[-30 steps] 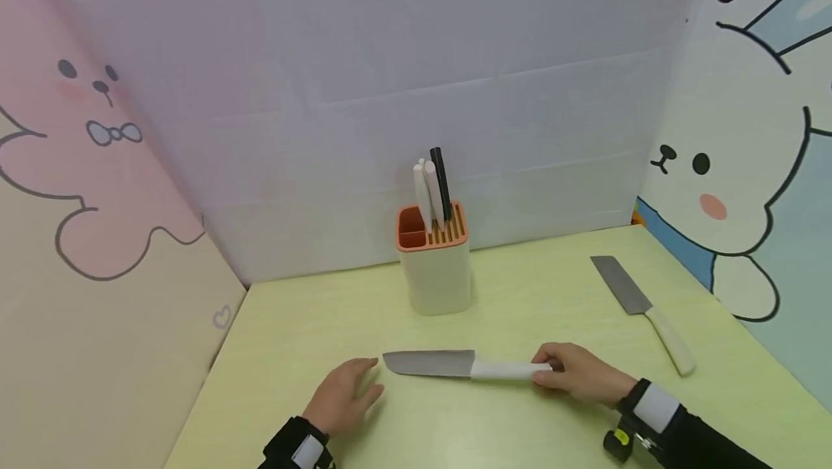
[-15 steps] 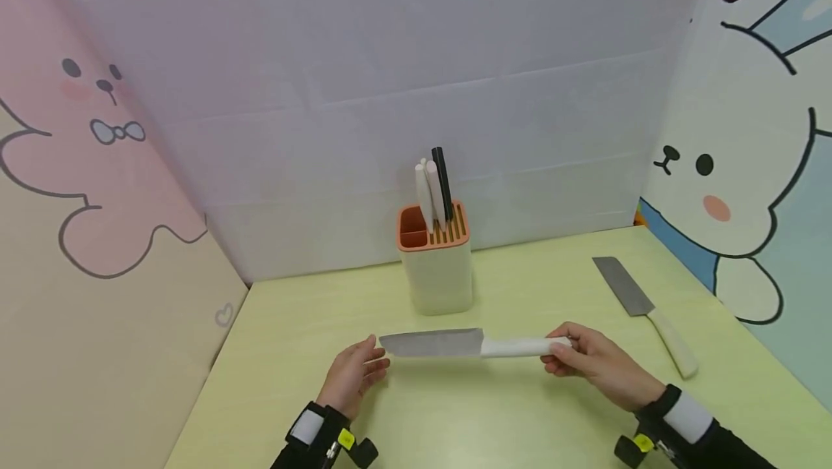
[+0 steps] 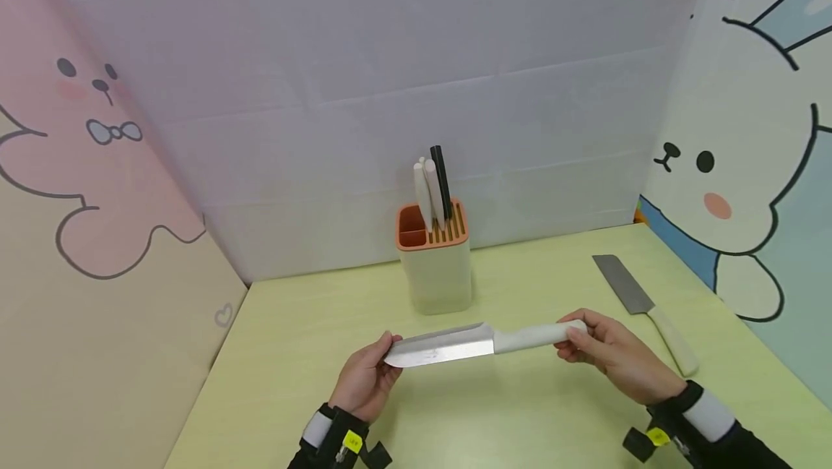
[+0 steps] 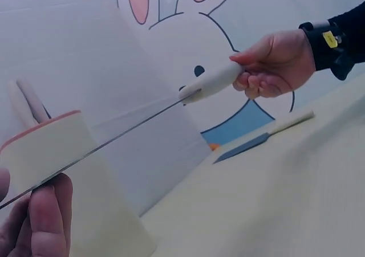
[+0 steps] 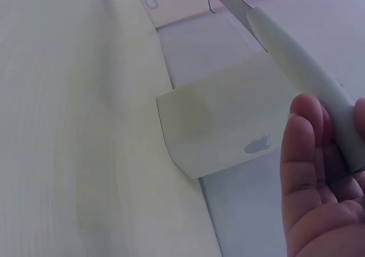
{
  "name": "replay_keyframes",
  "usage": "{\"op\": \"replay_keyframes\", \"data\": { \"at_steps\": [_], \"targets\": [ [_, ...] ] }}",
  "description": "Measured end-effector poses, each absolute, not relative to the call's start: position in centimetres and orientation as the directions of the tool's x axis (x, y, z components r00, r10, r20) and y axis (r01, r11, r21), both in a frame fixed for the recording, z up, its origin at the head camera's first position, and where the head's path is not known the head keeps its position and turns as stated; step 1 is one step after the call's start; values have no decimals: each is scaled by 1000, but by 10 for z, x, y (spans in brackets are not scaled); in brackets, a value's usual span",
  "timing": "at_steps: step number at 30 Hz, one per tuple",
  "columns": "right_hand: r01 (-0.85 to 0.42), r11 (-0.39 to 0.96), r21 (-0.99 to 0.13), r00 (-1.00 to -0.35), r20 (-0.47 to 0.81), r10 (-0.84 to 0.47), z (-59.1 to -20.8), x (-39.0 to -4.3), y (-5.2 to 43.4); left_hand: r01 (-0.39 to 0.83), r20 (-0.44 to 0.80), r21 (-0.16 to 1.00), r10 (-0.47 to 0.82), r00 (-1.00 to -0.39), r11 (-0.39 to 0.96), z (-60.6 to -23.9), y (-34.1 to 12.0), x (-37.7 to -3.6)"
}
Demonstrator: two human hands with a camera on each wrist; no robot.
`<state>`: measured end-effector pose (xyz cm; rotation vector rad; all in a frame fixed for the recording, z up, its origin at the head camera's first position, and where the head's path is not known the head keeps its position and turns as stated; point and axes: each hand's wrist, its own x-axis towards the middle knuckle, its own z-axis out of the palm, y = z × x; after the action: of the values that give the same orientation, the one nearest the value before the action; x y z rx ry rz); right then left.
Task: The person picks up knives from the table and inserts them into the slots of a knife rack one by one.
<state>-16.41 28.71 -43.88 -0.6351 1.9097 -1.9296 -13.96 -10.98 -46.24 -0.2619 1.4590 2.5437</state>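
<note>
A kitchen knife (image 3: 448, 345) with a white handle is held level above the table, its blade toward the left. My right hand (image 3: 607, 353) pinches the end of the handle (image 5: 305, 69) between thumb and fingers. At the other end, my left hand (image 3: 367, 376) pinches the blade near its tip, thumb on one face and fingers beneath, as the left wrist view shows. Behind the knife stands a cream knife block (image 3: 435, 281) with an orange top; several white handles and a black handle (image 3: 440, 180) stick up from it.
A cleaver (image 3: 624, 285) with a cream handle lies on the table's right side. The pale yellow-green table (image 3: 292, 324) meets a white sheet wall (image 3: 325, 129) at the back. Printed cartoon panels stand at left and right.
The knife has risen off the table and its blade face has tilted to show brighter. My left hand, earlier beside the tip, now grips the blade; my right hand has moved up and right.
</note>
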Motion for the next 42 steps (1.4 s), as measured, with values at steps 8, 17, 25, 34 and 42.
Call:
{"op": "replay_keyframes", "data": {
  "at_steps": [8, 17, 25, 34, 42],
  "targets": [
    [-58, -113, -992, -870, 105, -481, -436, -164, 285, -291, -224, 786, 187, -956, -545, -456, -101, -133],
    [19, -538, -843, -867, 253, -428, -429, -163, 256, -304, -195, 716, 239, -951, -628, -445, -76, -132],
    [-73, -591, -803, -892, 317, -321, -420, -171, 226, -301, -197, 637, 227, -954, -710, -440, -46, -136],
    [-218, -558, -801, -854, 433, -288, -414, -178, 214, -313, -231, 525, 221, -948, -791, -437, -28, -135],
    [-326, -395, -859, -888, 422, -185, -401, -188, 206, -319, -244, 532, 218, -945, -785, -435, -18, -132]
  ]
}}
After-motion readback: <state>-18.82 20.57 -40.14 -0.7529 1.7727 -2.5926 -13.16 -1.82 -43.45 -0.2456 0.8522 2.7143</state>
